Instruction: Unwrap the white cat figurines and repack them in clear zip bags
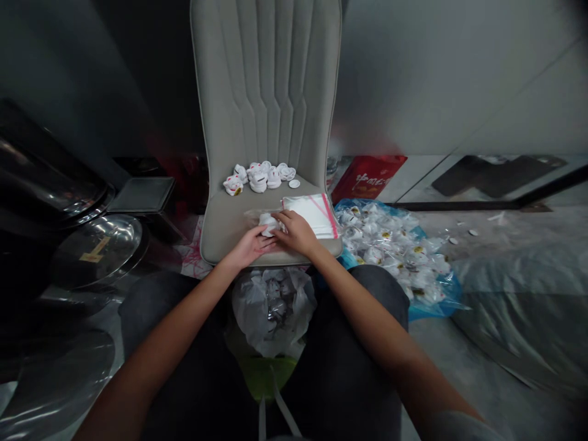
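Over the front of the grey chair seat, my left hand (252, 246) and my right hand (296, 231) are together around a small white item (270, 223). Clear plastic shows at the item's left side. My left hand supports it from below and the left, while the fingers of my right hand curl over it from the right. Beside my right hand lies a stack of clear plastic bags (312, 214) with a pink-red edge. Farther back on the seat sits a group of several small white figures (258, 177), with a white disc (294, 183) near them.
Between my knees is an open plastic bag (275, 306) with wrapped items. Many bagged white pieces (390, 245) lie on blue plastic at the right. A red bag (370, 174) stands behind them. Metal containers (108, 245) stand at the left.
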Available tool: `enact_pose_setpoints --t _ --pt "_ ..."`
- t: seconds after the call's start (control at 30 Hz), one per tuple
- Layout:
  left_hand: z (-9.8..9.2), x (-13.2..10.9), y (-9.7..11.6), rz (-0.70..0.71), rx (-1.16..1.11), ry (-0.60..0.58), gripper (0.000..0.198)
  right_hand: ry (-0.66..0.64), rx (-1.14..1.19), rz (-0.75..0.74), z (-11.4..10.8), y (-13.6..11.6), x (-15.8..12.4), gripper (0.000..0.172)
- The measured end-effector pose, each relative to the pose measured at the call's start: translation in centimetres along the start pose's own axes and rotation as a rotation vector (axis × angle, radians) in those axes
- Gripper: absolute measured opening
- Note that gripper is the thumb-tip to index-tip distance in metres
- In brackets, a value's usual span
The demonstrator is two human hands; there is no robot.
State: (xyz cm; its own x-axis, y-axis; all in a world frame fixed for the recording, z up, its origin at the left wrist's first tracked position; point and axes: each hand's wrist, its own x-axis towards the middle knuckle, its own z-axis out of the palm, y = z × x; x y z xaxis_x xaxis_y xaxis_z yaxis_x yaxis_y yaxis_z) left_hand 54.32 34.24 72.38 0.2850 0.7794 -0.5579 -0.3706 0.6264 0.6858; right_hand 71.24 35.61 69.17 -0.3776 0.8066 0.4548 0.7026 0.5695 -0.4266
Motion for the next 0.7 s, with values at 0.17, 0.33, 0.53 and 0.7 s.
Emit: enact_pose_setpoints --t 0.17,0.33,0.53,0.7 --pt "-0.2 0.1 -0.1 -0.047 0.016 -0.054 0.023 0.016 -0.066 0.046 -0.7 0.2 0.2 0.037" --pt "-0.9 0.5 -0.1 -0.068 0.043 -0.099 0.03 0.022 -0.09 0.083 -0.7 0.1 0.3 0.037" --pt "-2.2 0.9 1.4 -0.088 0.305 -0.136 0.029 0.078 -0.091 0.063 -0.7 0.5 0.0 0.031" --pt "-2.7 0.5 2.1 -0.136 0.457 -0.182 0.026 0.15 -0.061 0.029 -1.1 0.9 -0.4 0.028"
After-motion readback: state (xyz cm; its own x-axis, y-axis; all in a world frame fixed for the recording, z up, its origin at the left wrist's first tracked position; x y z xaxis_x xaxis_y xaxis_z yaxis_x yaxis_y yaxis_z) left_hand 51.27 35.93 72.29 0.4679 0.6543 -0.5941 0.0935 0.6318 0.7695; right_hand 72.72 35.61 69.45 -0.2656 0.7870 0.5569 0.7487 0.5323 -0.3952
